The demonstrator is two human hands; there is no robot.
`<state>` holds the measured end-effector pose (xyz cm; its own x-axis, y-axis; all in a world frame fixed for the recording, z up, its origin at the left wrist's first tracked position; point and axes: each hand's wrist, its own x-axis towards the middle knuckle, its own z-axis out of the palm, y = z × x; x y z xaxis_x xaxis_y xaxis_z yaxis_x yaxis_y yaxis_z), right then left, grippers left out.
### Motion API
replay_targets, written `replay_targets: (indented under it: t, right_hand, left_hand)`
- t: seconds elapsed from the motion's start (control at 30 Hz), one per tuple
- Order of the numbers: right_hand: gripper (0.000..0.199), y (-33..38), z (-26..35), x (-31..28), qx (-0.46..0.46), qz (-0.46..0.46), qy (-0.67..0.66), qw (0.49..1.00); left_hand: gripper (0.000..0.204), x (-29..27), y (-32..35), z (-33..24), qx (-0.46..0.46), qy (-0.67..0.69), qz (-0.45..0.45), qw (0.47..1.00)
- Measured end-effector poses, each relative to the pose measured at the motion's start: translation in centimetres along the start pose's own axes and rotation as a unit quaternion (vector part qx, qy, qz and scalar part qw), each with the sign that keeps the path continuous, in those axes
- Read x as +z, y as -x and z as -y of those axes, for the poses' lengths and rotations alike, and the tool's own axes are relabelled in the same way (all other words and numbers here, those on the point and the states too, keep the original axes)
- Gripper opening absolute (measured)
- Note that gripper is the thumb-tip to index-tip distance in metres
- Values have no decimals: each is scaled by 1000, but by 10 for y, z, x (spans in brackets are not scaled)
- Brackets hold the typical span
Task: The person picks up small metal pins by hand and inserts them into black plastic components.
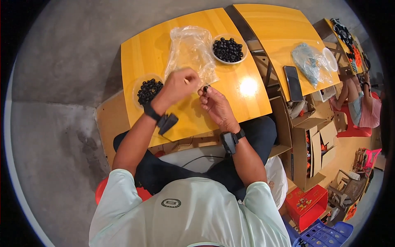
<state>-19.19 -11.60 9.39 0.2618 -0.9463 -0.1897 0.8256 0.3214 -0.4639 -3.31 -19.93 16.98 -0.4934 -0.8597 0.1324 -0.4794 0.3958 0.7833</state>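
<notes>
Over the yellow table my right hand [217, 108] pinches a small black bead-like piece [205, 88] between thumb and fingertips. My left hand [179, 85] is beside it, a little higher, with its fingers curled closed; whatever they hold, if anything, is hidden. Next to my left wrist is a clear round tub [135, 91] of black bead-like pieces [149, 90], partly covered by the hand. A second clear bowl [229, 63] of similar black pieces [227, 48] sits at the table's far right. Between them lies a crumpled clear plastic bag [191, 47], reaching behind both hands.
A second yellow table [273, 20] on the right bears a phone [293, 83] and a plastic bag with bluish contents [307, 61]. Below stand open cardboard boxes [304, 156] and a red box [306, 206]. Another person [362, 107] sits at the far right. A concrete wall [70, 74] borders the left.
</notes>
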Motion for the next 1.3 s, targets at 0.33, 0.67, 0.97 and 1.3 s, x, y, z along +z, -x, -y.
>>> replay_targets:
  t: [0.33, 0.67, 0.97, 1.3]
  right_hand:
    - [18, 0, 3, 1, -6, 23, -17, 1000]
    - [23, 7, 12, -5, -2, 81, 14, 997]
    - [27, 17, 5, 2, -27, 51, -22, 998]
    - [26, 45, -29, 28, -4, -12, -107, 994]
  left_hand:
    - [18, 30, -122, 95, -110, -235, -62, 964]
    - [17, 40, -128, 75, -109, -306, 9, 946]
    - [13, 14, -45, 18, -121, 8, -110, 987]
    - [3, 26, 78, -49, 21, 302, -134, 944]
